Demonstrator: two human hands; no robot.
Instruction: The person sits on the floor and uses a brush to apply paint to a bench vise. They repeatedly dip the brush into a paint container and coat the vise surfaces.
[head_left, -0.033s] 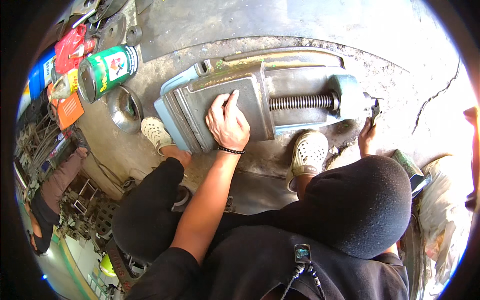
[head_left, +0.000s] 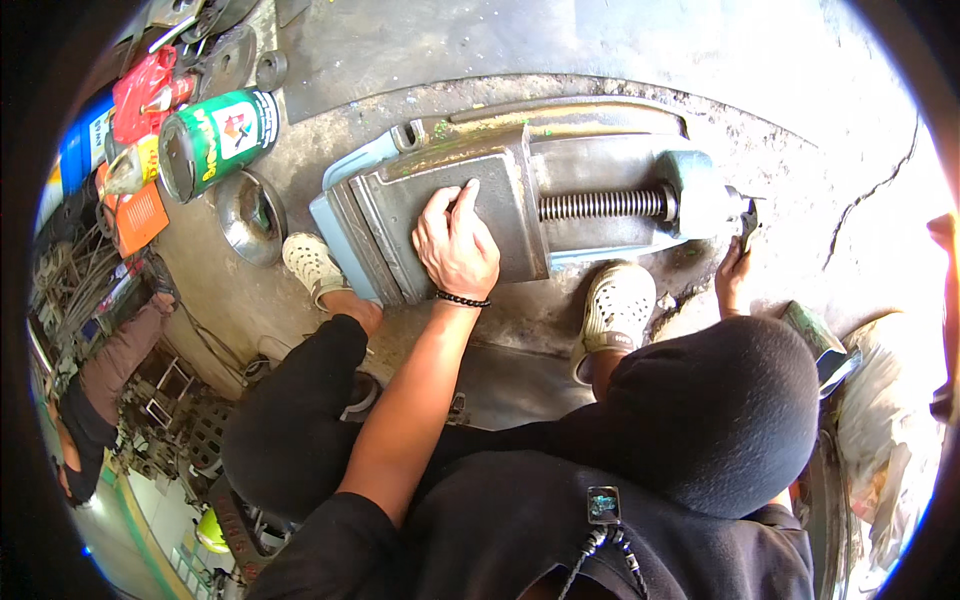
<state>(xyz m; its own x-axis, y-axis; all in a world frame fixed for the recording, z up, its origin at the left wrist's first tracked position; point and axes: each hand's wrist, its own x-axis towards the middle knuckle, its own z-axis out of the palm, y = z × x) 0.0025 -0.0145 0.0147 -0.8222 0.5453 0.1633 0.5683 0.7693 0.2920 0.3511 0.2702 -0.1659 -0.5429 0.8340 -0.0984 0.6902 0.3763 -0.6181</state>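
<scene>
A heavy machine vise (head_left: 490, 200), grey metal with light-blue painted sides, lies on the floor in front of me. Its threaded screw (head_left: 605, 206) runs to the right into a dark blue-green end block (head_left: 688, 190). My left hand (head_left: 457, 242) rests on the flat top of the vise's jaw, with the index finger extended, and grips nothing. At the screw's right end, my right hand (head_left: 735, 272) is closed on a dark wrench (head_left: 748, 225), at the screw's tip. My right knee hides most of that forearm, and glare washes out the area around the tool.
My feet in pale clogs (head_left: 617, 310) flank the vise's near side. At left stand a green can (head_left: 215, 145), a round metal bowl (head_left: 250, 215) and an orange box (head_left: 138, 215). Another person (head_left: 110, 385) is at far left. A pale plastic bag (head_left: 880, 410) lies at right.
</scene>
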